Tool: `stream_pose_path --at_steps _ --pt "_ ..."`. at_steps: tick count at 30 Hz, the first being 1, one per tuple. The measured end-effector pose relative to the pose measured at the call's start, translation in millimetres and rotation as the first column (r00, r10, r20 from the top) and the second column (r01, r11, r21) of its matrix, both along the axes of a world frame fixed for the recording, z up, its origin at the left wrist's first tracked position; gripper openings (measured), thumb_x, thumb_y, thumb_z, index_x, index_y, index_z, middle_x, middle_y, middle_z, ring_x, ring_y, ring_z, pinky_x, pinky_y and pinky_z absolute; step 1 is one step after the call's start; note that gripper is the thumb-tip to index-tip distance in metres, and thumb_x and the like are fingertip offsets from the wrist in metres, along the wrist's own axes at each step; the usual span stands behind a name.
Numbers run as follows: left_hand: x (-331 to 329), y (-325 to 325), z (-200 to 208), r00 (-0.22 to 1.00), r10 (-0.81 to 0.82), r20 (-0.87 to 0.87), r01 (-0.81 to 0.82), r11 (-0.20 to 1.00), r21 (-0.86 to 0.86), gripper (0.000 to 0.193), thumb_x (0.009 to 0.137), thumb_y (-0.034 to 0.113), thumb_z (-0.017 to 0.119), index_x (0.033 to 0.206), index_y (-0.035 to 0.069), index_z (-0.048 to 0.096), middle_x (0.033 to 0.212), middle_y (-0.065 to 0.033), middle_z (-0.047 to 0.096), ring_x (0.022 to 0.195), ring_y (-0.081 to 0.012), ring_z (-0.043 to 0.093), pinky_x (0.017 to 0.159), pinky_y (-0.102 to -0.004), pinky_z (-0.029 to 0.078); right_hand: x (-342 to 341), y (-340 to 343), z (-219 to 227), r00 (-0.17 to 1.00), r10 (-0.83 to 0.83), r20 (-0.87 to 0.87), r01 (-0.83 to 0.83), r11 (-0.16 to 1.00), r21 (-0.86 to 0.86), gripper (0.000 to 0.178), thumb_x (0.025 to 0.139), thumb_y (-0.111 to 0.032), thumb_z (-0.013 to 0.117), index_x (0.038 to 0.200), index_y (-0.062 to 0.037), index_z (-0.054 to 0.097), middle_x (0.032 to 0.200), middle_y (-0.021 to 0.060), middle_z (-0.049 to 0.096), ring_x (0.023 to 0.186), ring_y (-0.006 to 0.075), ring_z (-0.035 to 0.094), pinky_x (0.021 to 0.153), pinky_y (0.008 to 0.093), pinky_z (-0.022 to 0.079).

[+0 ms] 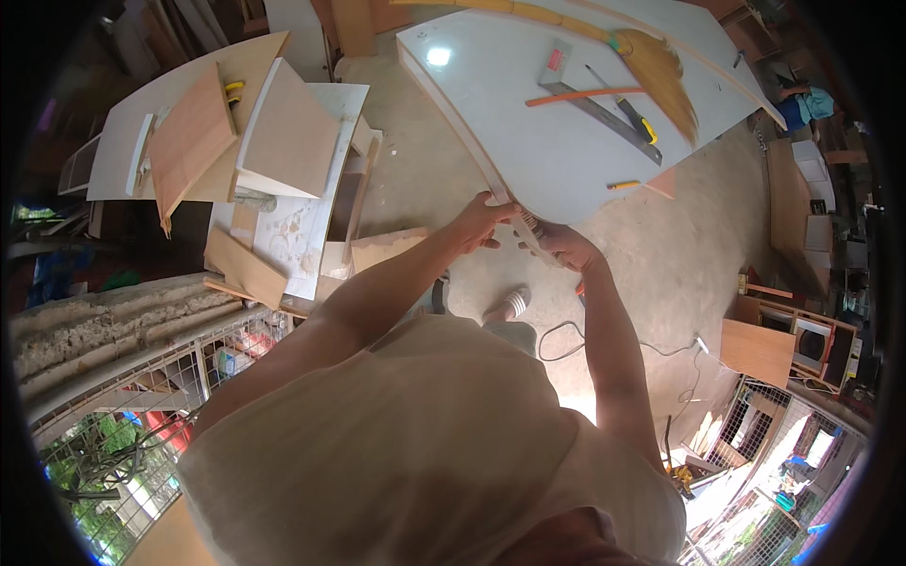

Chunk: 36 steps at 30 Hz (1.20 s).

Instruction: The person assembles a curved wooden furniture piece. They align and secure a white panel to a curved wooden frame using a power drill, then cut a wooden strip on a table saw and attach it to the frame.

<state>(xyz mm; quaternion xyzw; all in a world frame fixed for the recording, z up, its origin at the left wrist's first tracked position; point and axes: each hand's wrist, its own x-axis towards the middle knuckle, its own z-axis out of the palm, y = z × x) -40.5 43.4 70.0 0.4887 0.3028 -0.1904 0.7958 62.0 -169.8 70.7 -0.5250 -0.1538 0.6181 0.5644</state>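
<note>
A large white panel (491, 104) lies ahead of me, with a thin pale edge strip (462, 132) along its left side. At the panel's near corner, my left hand (483, 224) is closed around the strip, its thumb and fingers on either side. My right hand (568, 247) grips the strip's near end just to the right; a small ridged patch shows between the hands, too small to name. On the panel lie a metal square (604, 108), an orange strip (585, 95), a tool with a yellow-black handle (648, 129), a small yellow tool (624, 185) and a broom (651, 66).
Wooden boards (193, 141) and a pale box-shaped piece (288, 132) stand at the left. A cord (661, 350) runs over the concrete floor (661, 274) on the right, near a cabinet frame (812, 330). Wire mesh (179, 368) borders the lower left.
</note>
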Motion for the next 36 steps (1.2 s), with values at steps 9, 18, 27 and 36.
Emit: stream_pose_path --at_steps 9,18,27,36 --pt "-3 13 -1 0.983 0.178 0.042 -0.177 0.984 -0.028 0.094 0.089 0.036 0.072 0.154 0.006 0.012 0.121 -0.0139 0.056 0.114 -0.0253 0.051 0.074 -0.0414 0.048 18 5 -13 0.988 0.152 0.009 -0.151 0.984 -0.090 0.068 0.081 -0.017 0.071 0.141 -0.0006 0.042 0.117 0.0132 0.063 0.095 0.0205 0.068 0.077 0.0370 0.057" --pt "0 5 -5 0.980 0.185 0.075 -0.182 0.982 -0.050 0.088 0.090 0.030 0.072 0.156 0.016 0.015 0.114 -0.0092 0.056 0.104 -0.0217 0.051 0.074 -0.0415 0.052 14 15 -5 0.916 0.335 0.221 -0.285 0.931 -0.229 0.071 0.078 -0.016 0.068 0.142 -0.0068 0.040 0.093 0.0064 0.063 0.075 0.0165 0.064 0.064 0.0345 0.056" --pt "-4 -2 -4 0.985 0.155 0.075 -0.155 0.988 -0.015 0.094 0.087 0.017 0.072 0.158 0.020 0.011 0.109 -0.0051 0.057 0.075 -0.0101 0.048 0.071 -0.0353 0.050 -4 18 18 0.949 0.255 0.188 -0.240 0.966 -0.098 0.091 0.075 -0.010 0.062 0.156 -0.0131 0.021 0.099 0.0117 0.055 0.077 0.0210 0.064 0.065 0.0357 0.055" --pt "-7 -5 6 0.990 0.136 0.039 -0.137 0.990 0.017 0.097 0.084 0.019 0.074 0.158 0.021 0.012 0.114 -0.0064 0.058 0.067 -0.0103 0.041 0.065 -0.0316 0.042 -23 -14 -15 0.973 -0.223 -0.065 0.225 0.974 0.026 0.068 0.087 -0.021 0.060 0.150 -0.0133 0.035 0.120 0.0108 0.057 0.109 0.0206 0.056 0.094 0.0400 0.047"
